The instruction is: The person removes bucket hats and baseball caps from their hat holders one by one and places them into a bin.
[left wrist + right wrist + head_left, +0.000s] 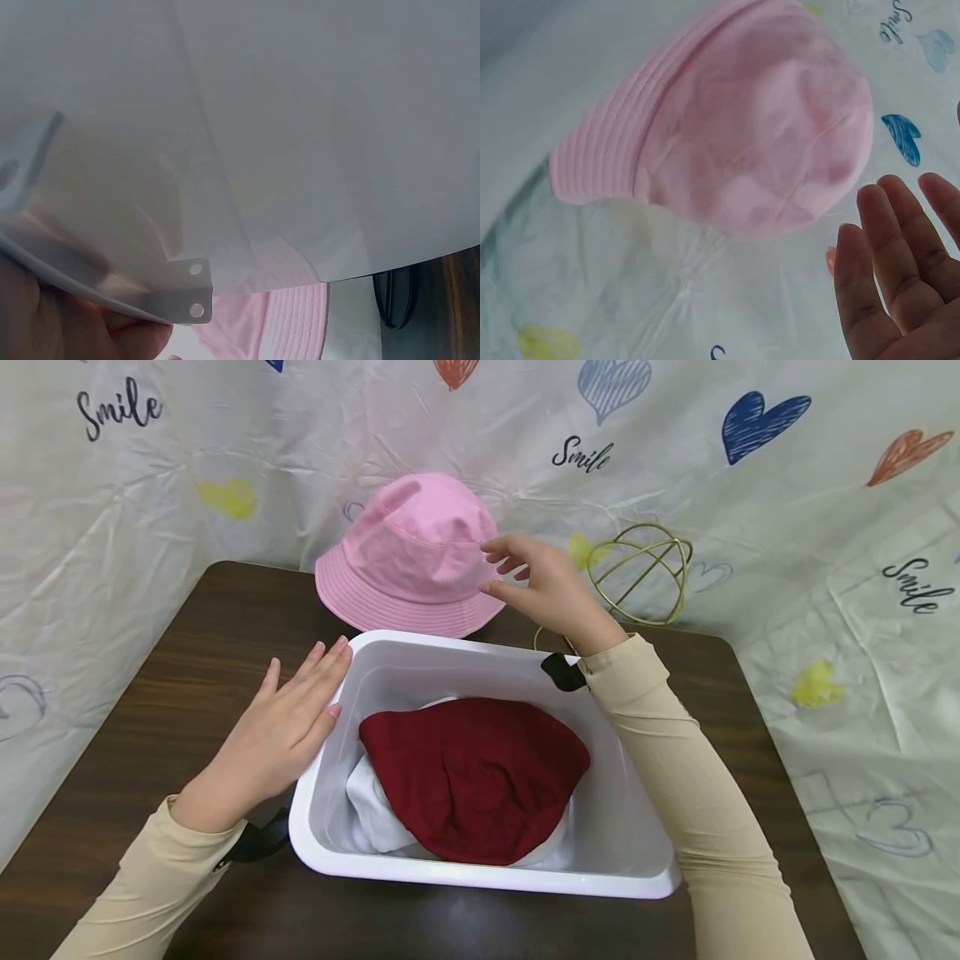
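My left hand (281, 727) lies with straight fingers against the left rim of a white plastic basin (487, 878). In the left wrist view the fingers (135, 337) touch the underside of that rim. Inside the basin a dark red bucket hat (480, 777) sits on top of white fabric (375, 806), mostly covered by it. Behind the basin is a pink bucket hat (427, 543), its stitched brim downward. Beside its right side hovers my right hand (543, 581), fingers loosely bent and holding nothing; the right wrist view shows a gap between fingers and hat (750, 127).
A gold wire stand (686, 577) rises behind my right wrist, its lower part partly hidden. The basin stands on a dark wooden table (142, 693). A white sheet (285, 435) printed with hearts and "Smile" hangs close behind the table.
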Motion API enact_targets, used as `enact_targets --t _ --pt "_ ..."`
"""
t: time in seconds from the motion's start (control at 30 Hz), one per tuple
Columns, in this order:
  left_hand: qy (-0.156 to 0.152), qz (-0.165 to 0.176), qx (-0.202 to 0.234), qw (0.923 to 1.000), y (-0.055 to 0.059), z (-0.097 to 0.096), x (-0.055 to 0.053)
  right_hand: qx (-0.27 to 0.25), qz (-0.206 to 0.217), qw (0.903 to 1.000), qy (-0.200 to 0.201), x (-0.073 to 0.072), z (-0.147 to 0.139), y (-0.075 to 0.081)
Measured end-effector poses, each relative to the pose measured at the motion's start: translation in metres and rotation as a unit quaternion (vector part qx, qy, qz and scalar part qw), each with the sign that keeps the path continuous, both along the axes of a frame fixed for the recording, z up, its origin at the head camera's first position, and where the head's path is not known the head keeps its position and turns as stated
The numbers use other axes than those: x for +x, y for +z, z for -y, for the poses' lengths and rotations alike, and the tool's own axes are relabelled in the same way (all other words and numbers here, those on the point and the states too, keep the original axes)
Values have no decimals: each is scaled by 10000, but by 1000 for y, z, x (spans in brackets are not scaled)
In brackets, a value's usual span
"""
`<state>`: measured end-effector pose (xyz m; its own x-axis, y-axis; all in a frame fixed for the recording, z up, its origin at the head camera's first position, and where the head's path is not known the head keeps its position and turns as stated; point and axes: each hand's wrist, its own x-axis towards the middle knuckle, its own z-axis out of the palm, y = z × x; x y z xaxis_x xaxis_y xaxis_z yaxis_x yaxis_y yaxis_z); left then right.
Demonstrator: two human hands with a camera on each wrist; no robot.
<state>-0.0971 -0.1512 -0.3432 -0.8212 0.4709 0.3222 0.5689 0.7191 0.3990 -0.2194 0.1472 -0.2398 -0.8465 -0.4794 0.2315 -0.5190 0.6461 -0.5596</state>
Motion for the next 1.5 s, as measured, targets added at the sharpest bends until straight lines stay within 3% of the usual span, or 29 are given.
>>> enact_targets --t 0.5,1.23,1.5 --pt "49 -5 -89 9999 1 1 0 317 -246 9991 -145 -24 4 4" --pt "70 -6 -110 9999 0 2 0 817 -179 9944 -638 -55 22 10" --pt "61 20 -83 9999 1 2 0 639 -29 9946 -814 -67 26 7"
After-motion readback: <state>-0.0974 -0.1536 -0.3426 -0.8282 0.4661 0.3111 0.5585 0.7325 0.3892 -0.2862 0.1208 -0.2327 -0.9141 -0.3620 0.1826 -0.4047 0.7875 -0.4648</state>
